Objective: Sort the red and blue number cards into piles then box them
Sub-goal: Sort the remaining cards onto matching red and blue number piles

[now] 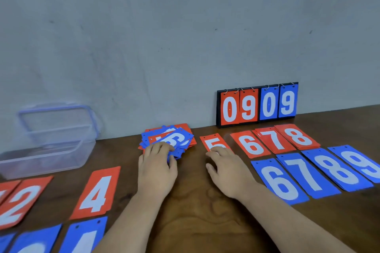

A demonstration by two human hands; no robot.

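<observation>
Wooden table [195,211], grey wall behind. Left hand [157,170] grips the mixed pile [178,138], far centre. Right hand [226,172] lies flat, pressing the red 5 card [209,141]. Advise peeling off one card only.

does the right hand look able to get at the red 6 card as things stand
Probably yes: the right hand rests on the red 5 card, and the red 6 card lies face up just beside it, with nothing between them.
</observation>
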